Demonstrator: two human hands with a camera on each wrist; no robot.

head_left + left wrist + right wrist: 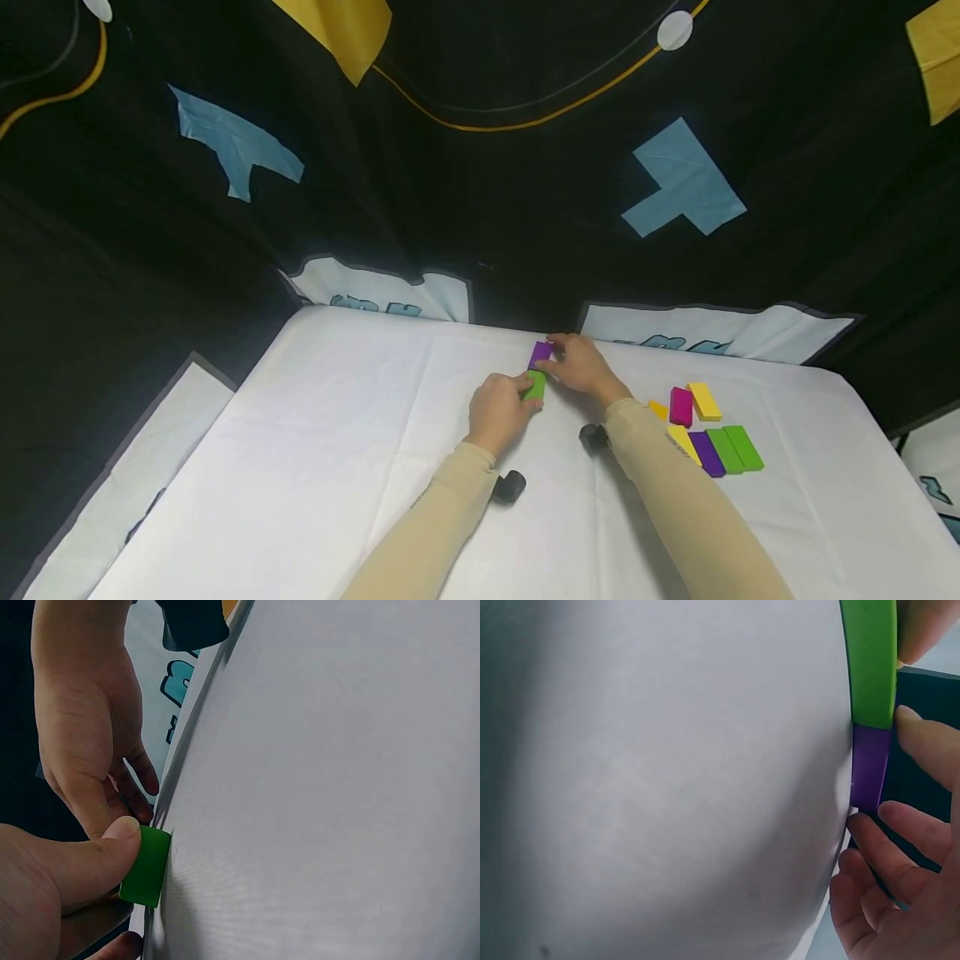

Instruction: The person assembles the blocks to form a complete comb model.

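Note:
Near the far edge of the white table, a green block and a purple block lie end to end, touching. My left hand pinches the green block between thumb and fingers; the left wrist view shows the thumb on this block. The right hand holds the purple block, its thumb by the joint and its fingertips at the far end. In the right wrist view the purple block meets the green block with no visible gap.
To the right lie several loose blocks: magenta, yellow, purple and green. An orange block is partly hidden by the right sleeve. A black patterned cloth hangs behind the table.

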